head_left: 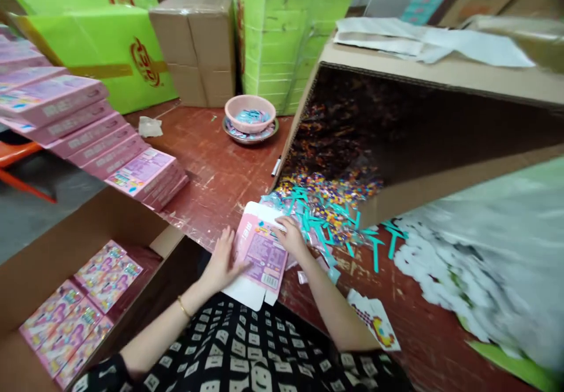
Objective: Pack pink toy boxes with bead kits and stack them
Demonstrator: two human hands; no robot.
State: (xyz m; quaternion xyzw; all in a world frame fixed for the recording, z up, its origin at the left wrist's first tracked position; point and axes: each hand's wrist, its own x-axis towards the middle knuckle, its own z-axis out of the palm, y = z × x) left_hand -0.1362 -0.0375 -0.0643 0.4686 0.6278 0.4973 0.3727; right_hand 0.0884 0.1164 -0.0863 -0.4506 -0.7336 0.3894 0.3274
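Head view: a big cardboard box (423, 121) lies tipped on the red table (211, 168), spilling small packets (328, 204). Left of it slants a row of pink boxes (88, 127). Just below its mouth lies a flat pink carton (261, 251); the left hand (222, 260) rests open on it, the right hand (291, 236) pinches its top edge.
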